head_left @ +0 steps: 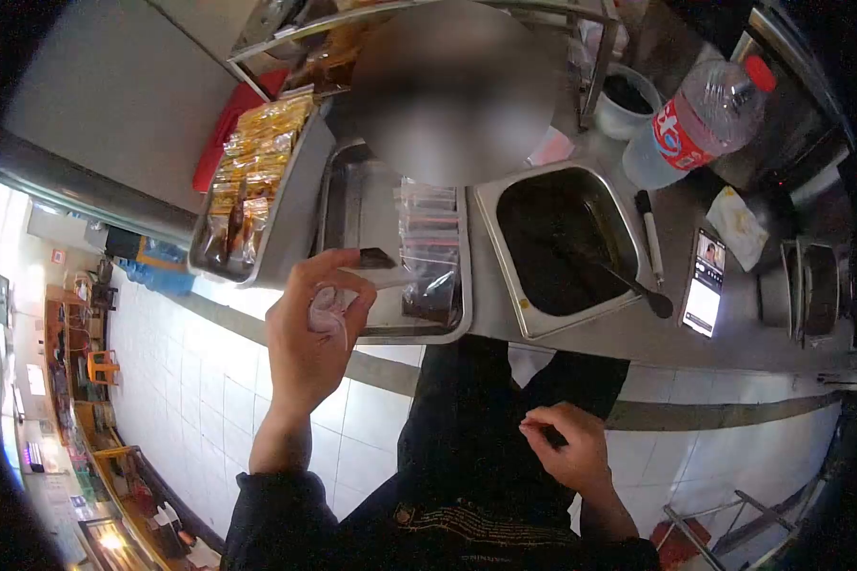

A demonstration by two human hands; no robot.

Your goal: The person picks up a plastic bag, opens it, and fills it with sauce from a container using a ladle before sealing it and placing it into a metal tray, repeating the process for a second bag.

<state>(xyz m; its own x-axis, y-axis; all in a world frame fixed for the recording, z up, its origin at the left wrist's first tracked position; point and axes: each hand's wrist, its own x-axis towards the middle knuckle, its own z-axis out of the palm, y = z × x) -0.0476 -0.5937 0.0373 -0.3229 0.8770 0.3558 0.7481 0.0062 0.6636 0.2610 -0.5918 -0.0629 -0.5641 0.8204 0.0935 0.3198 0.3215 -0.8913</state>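
My left hand (319, 324) is raised at the near left of a metal tray (462, 309). Its fingers are curled round a crumpled whitish wad (328, 312), and a small dark piece (377, 258) shows at the fingertips. Small clear plastic packets with dark contents (430, 249) lie in a row in that tray. My right hand (569, 445) hangs below the counter edge, thumb and fingertips brought together; whether anything is between them is too small to tell. Right of the tray, a metal pan (627, 310) holds dark liquid, with a spoon (659, 303) resting across its near right rim.
A long container (297, 176) of filled packets stands at the left. On the right are a large bottle (700, 124), a tub (628, 100), a marker (650, 233), a lit phone (705, 284), a crumpled cloth (736, 226) and stacked metal containers (809, 290).
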